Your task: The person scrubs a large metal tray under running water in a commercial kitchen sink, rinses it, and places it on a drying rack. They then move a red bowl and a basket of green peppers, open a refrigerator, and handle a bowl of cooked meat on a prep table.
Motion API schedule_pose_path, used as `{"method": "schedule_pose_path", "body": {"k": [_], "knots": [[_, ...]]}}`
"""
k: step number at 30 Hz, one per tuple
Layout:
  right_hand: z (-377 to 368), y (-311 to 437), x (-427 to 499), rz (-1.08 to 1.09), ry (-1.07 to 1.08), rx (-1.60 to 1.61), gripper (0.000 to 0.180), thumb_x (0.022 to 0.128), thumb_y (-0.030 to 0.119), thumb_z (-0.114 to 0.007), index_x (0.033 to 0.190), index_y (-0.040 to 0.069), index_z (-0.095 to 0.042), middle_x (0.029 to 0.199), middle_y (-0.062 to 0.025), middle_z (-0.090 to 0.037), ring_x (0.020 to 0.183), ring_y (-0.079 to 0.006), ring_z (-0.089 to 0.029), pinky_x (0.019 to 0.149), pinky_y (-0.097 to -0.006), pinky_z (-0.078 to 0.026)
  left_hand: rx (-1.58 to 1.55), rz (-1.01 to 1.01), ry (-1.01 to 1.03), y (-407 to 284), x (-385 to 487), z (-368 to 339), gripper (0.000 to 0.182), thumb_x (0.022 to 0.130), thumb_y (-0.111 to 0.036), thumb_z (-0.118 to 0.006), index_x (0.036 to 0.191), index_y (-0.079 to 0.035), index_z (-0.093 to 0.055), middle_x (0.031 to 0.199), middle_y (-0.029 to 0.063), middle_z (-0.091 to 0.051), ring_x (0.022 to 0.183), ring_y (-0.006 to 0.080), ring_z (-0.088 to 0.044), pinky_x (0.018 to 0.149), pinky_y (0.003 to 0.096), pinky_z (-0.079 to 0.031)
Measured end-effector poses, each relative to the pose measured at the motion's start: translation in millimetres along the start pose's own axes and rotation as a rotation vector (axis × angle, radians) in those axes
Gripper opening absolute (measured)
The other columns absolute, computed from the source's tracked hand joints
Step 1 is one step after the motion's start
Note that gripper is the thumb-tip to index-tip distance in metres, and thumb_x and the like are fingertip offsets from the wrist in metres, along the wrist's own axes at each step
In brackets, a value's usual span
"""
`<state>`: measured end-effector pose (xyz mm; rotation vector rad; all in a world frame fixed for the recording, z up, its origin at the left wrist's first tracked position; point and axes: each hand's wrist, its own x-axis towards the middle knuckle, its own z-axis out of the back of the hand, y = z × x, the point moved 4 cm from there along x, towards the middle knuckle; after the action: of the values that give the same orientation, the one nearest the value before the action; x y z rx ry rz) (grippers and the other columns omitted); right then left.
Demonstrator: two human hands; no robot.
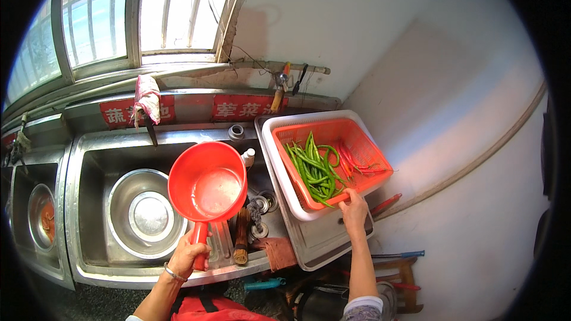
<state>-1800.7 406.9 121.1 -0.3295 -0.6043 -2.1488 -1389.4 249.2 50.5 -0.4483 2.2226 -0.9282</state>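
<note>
My left hand (185, 253) is closed around the handle of a red plastic dipper (214, 191), held above the right part of the sink. A little clear liquid appears to lie in its bottom. With its fingers on the near rim of an orange plastic basket (377, 182), my right hand (354, 209) reaches in from below. Long green chili peppers (314, 169) fill the basket's left side, and red chili peppers (350, 160) lie at its right. The basket sits inside a white plastic basin (269, 131), which rests on a metal tray (316, 245).
A steel bowl (117, 227) lies in the sink basin (91, 187). Between sink and tray are a bamboo brush (241, 236), a scouring pad (255, 211) and a brown cloth (280, 253). A checked cloth (147, 93) hangs from the pipe (187, 69). The wall (446, 142) stands close on the right.
</note>
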Motion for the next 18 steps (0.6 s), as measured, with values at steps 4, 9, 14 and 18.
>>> {"method": "schedule_pose_path", "body": {"k": [4,9,14,18], "knots": [[-22.1,-30.0,-2.1,-0.673,0.242,0.827,0.029,0.073,0.000,-0.062,0.101,0.000,-0.058,0.072,-0.0131,-0.062,0.068,-0.0266,-0.064,0.074,-0.0419,-0.052,-0.042,0.005,-0.004,5.2,3.7,5.4,0.038,0.072,-0.005,-0.058,0.109,-0.001,-0.048,0.066,0.0058,-0.051,0.045,0.0151,-0.050,0.042,0.0272,-0.046],[-38.9,-28.9,-4.2,-1.003,-0.091,1.450,0.033,0.077,-0.001,-0.060,0.109,-0.002,-0.056,0.088,-0.0146,-0.062,0.083,-0.0280,-0.062,0.080,-0.0518,-0.050,-0.079,0.010,0.012,6.2,6.6,11.4,0.038,0.073,-0.004,-0.058,0.109,0.000,-0.048,0.066,0.0062,-0.051,0.047,0.0155,-0.050,0.042,0.0279,-0.046],[-44.0,-5.1,16.5,-1.067,-0.129,1.436,0.039,0.079,0.012,-0.069,0.115,0.005,-0.056,0.105,-0.0105,-0.063,0.093,-0.0270,-0.062,0.084,-0.0440,-0.051,-0.087,-0.010,0.013,1.2,3.3,23.8,0.039,0.073,-0.003,-0.058,0.111,0.000,-0.047,0.067,0.0062,-0.051,0.048,0.0150,-0.051,0.043,0.0281,-0.046],[-49.1,-1.0,39.0,-1.103,0.054,1.313,0.035,0.078,0.015,-0.071,0.110,0.007,-0.059,0.107,-0.0107,-0.063,0.094,-0.0260,-0.063,0.078,-0.0403,-0.055,-0.104,-0.044,0.018,-1.8,2.1,30.5,0.042,0.074,-0.003,-0.058,0.113,0.000,-0.047,0.068,0.0063,-0.051,0.048,0.0147,-0.051,0.043,0.0280,-0.046]]}}
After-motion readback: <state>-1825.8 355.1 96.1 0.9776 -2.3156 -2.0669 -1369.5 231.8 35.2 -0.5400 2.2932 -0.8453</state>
